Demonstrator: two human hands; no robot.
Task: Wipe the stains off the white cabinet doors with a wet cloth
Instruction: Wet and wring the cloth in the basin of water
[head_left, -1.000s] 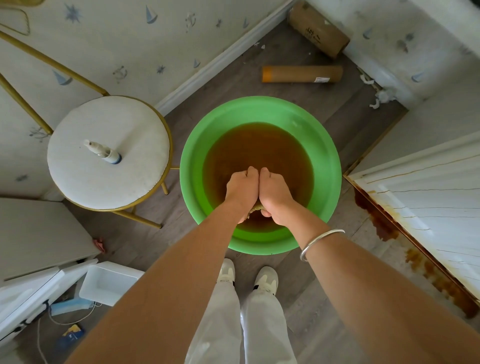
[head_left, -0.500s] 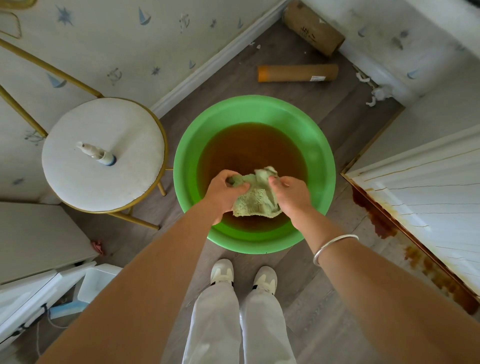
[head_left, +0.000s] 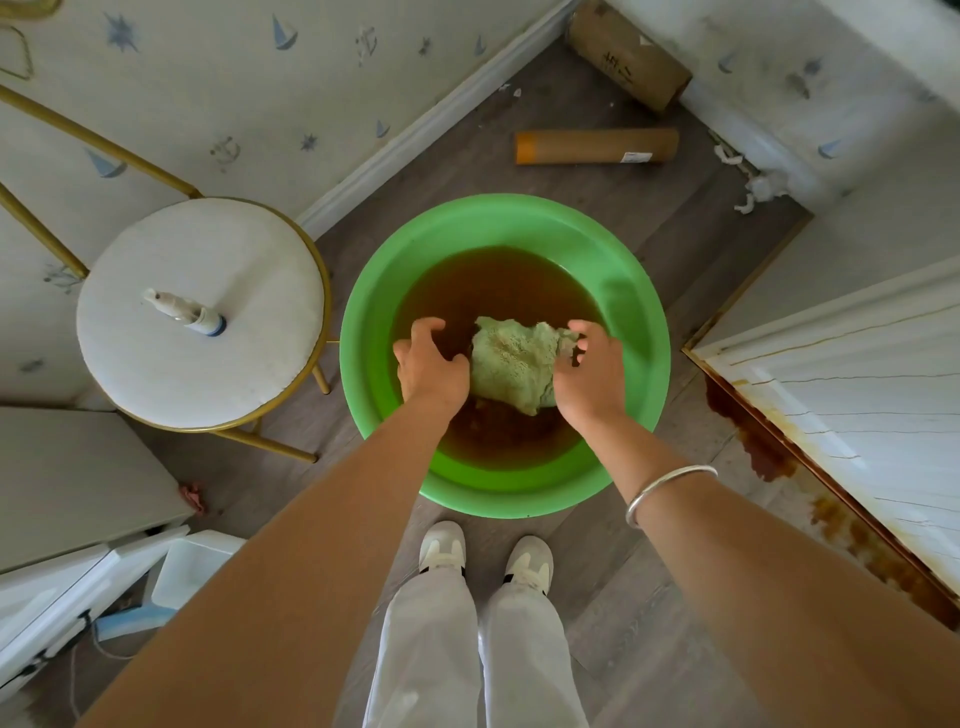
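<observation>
Overhead, from the head camera, the green cloth (head_left: 511, 364) hangs bunched just above the brown water (head_left: 493, 291) in the green basin (head_left: 519, 501) on the floor. The right hand (head_left: 587, 376) pinches its right edge with curled fingers. The left hand (head_left: 431, 366) sits against the left edge with its fingers clawed, though whether it actually grips is hidden. The cloth looks soft, limp and heavy with water, likely to drip and sag, so gathering it in a fist should suit better than holding a corner. The stained cabinet door (head_left: 857, 395) stands to the right, well apart from the cloth.
</observation>
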